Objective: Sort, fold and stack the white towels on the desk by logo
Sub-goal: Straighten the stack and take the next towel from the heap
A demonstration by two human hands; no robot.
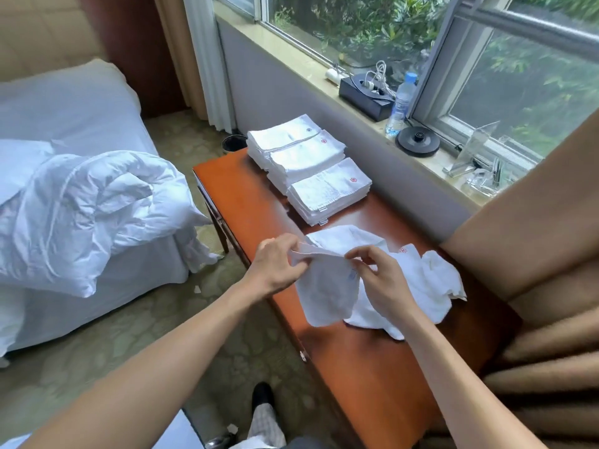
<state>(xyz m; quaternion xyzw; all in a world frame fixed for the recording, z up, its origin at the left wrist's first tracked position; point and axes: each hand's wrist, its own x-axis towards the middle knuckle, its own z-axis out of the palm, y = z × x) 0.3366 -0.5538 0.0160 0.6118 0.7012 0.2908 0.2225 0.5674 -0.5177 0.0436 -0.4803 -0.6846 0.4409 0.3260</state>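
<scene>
Head view. Pinched a towel by its top edge between left hand and right hand, just below frame centre. Hung above the worktop, in front of a loose pile right of centre. Lay folded in three stacks in a row above centre, red logos on the nearer two, blue on the farthest.

I'm stretching both forearms forward; my left grip and right grip are pinching one towel by its top edge, close together, fingers curled.
</scene>
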